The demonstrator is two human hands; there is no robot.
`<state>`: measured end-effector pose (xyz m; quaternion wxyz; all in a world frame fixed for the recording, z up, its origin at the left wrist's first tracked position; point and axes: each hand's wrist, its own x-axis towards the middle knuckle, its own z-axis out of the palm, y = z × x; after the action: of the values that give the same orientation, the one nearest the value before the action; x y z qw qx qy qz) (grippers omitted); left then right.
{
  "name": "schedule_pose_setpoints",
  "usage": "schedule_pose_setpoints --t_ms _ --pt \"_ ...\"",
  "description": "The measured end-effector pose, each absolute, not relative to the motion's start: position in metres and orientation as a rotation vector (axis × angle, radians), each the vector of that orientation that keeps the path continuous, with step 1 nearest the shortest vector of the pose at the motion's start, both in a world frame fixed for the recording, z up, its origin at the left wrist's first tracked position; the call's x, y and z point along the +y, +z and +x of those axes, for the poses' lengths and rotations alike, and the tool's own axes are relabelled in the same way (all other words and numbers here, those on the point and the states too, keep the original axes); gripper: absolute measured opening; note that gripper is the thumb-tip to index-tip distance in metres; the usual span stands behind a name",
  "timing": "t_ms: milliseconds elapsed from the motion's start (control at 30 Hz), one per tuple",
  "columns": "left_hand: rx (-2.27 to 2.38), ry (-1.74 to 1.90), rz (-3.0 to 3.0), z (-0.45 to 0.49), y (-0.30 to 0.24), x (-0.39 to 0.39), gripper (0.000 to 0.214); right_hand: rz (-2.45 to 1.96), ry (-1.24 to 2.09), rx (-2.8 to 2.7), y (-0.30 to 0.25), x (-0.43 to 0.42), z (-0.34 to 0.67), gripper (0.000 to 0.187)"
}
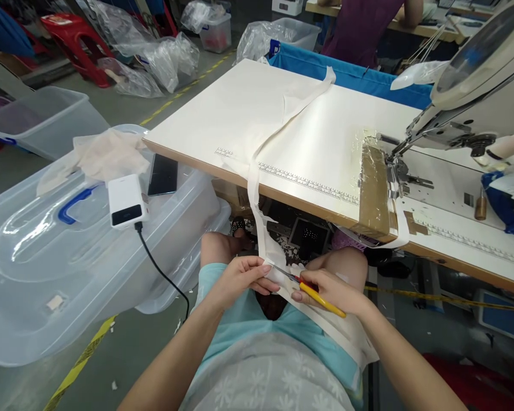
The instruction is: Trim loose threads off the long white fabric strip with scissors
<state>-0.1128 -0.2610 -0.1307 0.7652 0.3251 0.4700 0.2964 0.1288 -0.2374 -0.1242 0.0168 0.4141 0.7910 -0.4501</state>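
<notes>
My left hand (251,278) pinches a long cream-white fabric strip (257,200) over my lap. From there the strip runs up over the table edge and lies in a curve across the white tabletop. My right hand (325,288) grips small yellow-handled thread snips (321,299), their metal tip pointing left, right at the strip by my left fingers. Whether the blades are apart or together is too small to tell. More of the pale fabric (346,331) drapes over my right thigh, beneath my right hand and forearm.
A sewing machine (466,108) stands on the white table (205,108) at right. On the left, a clear lidded bin (81,262) carries a white power bank (126,200) with a black cable, a phone (163,174) and sheer fabric (111,151). Another person (360,28) sits beyond the table.
</notes>
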Motion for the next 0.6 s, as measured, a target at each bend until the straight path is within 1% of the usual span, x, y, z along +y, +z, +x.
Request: schedule_pose_setpoints --t_ms 100,167,267,400,600 --pt "1.033 0.642 0.705 -0.113 -0.133 -0.26 0.047 1.353 -1.189 2.512 -0.118 -0.24 0.126 0.053" --pt "1.029 0.641 0.708 -0.113 -0.134 -0.261 0.047 1.372 -1.107 2.525 -0.116 -0.241 0.124 0.053" --pt "1.021 0.632 0.711 -0.116 -0.137 -0.263 0.046 1.403 -1.041 2.534 -0.116 -0.243 0.121 0.056" --pt "1.013 0.63 0.705 -0.119 -0.14 -0.266 0.044 1.423 -1.043 2.553 -0.119 -0.245 0.121 0.06" --pt "0.993 0.63 0.691 -0.116 -0.139 -0.266 0.044 1.391 -0.879 2.575 -0.118 -0.246 0.118 0.055"
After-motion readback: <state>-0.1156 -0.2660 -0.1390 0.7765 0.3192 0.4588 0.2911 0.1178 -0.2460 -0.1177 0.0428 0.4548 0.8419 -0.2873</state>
